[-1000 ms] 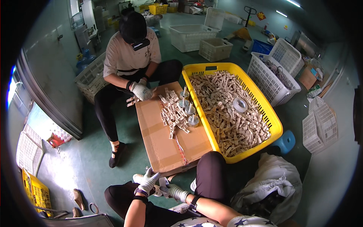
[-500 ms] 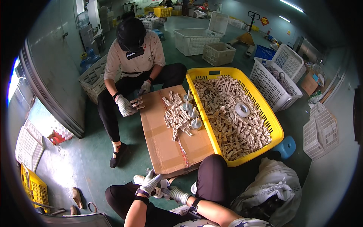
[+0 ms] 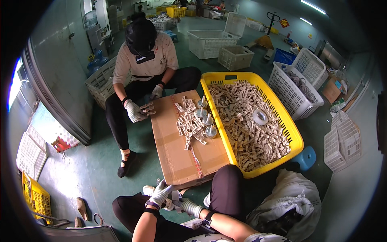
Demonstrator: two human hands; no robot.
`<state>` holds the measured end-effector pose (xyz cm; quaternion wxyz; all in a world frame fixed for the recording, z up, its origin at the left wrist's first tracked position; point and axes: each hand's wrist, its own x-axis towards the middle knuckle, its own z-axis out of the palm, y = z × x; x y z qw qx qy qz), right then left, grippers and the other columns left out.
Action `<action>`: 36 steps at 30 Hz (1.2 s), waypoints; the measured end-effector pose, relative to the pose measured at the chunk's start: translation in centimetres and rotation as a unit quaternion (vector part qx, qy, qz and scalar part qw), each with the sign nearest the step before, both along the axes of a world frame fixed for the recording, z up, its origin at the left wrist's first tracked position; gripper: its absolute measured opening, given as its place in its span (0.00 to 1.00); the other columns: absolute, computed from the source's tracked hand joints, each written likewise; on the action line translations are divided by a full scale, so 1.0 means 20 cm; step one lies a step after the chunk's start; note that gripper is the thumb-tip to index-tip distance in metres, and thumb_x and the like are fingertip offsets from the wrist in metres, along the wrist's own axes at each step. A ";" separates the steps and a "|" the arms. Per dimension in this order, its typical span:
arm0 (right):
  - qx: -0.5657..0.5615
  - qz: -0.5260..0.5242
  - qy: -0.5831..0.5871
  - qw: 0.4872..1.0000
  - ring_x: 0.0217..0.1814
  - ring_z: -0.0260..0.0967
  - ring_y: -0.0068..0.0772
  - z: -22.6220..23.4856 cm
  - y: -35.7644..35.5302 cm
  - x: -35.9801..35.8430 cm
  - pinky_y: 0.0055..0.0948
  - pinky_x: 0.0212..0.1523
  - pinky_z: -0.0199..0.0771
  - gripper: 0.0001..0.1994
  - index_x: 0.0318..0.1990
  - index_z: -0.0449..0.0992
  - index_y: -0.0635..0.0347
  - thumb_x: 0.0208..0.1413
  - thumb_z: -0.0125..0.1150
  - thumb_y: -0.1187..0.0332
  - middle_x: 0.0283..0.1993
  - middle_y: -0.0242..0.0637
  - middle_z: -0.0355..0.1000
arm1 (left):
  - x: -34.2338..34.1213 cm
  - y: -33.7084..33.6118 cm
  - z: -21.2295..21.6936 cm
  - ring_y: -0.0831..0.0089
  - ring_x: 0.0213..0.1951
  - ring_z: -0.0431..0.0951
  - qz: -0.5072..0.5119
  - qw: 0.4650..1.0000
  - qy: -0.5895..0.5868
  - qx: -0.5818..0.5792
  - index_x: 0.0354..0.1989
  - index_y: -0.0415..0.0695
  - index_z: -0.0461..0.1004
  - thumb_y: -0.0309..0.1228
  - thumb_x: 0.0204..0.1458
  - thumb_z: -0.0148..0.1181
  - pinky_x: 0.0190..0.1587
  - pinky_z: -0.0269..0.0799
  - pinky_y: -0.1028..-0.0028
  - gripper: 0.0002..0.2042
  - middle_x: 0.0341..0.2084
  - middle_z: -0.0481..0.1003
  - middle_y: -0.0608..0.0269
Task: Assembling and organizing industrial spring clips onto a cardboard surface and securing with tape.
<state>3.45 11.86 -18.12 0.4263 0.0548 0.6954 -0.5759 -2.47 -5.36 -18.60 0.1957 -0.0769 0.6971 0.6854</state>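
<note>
My left hand (image 3: 159,195), in a striped white glove, is at the near left corner of a brown carton (image 3: 169,155). Its fingers are bunched near that corner; whether they grip anything is unclear. Just right of it, my right hand (image 3: 190,206), also gloved, is closed around a small pale flat piece (image 3: 176,196), partly hidden. On the carton lies a loose pile of beige clip-like pieces (image 3: 190,127). Several round metal pieces with upright stems (image 3: 211,131) stand beside the pile.
Right of the carton, a yellow crate (image 3: 296,141) holds many beige pieces and a white tape roll (image 3: 260,117). Opposite sits a person whose gloved hand (image 3: 135,111) holds a few joined pieces. A white sack (image 3: 294,193) and blue stool (image 3: 306,158) are at the right.
The view has shifted slightly, moving the carton and crate a little to the right in the picture. My hands stay in nearly the same place and pose.
</note>
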 end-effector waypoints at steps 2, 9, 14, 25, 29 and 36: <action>-0.029 -0.053 0.024 0.998 0.16 0.58 0.21 0.09 0.04 0.00 0.22 0.11 0.54 0.29 0.42 0.74 0.56 0.54 0.50 0.36 0.24 0.29 0.68 | 0.00 0.03 0.05 0.71 0.49 0.69 -0.011 0.999 0.007 -0.030 0.59 0.41 0.64 0.33 0.52 0.62 0.53 0.66 0.73 0.26 0.47 0.72 0.62; 0.025 -0.024 -0.002 0.999 0.14 0.57 0.25 0.00 0.01 0.01 0.26 0.11 0.56 0.32 0.38 0.72 0.57 0.50 0.51 0.32 0.23 0.32 0.67 | 0.00 0.01 0.06 0.74 0.47 0.73 -0.008 0.996 0.004 -0.084 0.59 0.43 0.65 0.34 0.51 0.63 0.52 0.67 0.76 0.27 0.47 0.74 0.64; 0.015 0.003 -0.021 1.000 0.27 0.66 0.30 0.09 0.02 -0.02 0.33 0.20 0.64 0.36 0.62 0.62 0.54 0.53 0.53 0.38 0.34 0.36 0.72 | 0.01 0.02 0.08 0.75 0.45 0.74 0.014 0.997 0.011 -0.074 0.57 0.44 0.68 0.35 0.51 0.63 0.50 0.67 0.76 0.25 0.43 0.76 0.66; -0.021 0.008 -0.014 1.000 0.23 0.60 0.26 0.18 0.04 0.00 0.29 0.19 0.60 0.36 0.60 0.63 0.58 0.54 0.54 0.39 0.33 0.34 0.71 | 0.02 -0.01 0.03 0.74 0.46 0.72 0.021 0.999 -0.009 0.022 0.60 0.41 0.65 0.32 0.52 0.62 0.52 0.67 0.76 0.26 0.47 0.74 0.64; -0.082 -0.080 0.068 0.991 0.15 0.58 0.23 0.08 0.01 0.04 0.26 0.10 0.53 0.32 0.49 0.70 0.59 0.53 0.53 0.37 0.26 0.34 0.70 | 0.02 0.02 0.05 0.74 0.48 0.71 0.000 1.000 -0.007 0.013 0.60 0.42 0.64 0.33 0.53 0.61 0.52 0.66 0.75 0.26 0.48 0.73 0.66; -0.034 -0.024 -0.008 0.999 0.16 0.59 0.24 0.20 0.03 0.02 0.25 0.11 0.57 0.30 0.45 0.71 0.57 0.52 0.54 0.37 0.26 0.31 0.69 | 0.02 -0.06 -0.06 0.73 0.48 0.71 -0.017 0.998 0.019 -0.052 0.61 0.40 0.62 0.34 0.53 0.61 0.52 0.67 0.75 0.28 0.48 0.72 0.65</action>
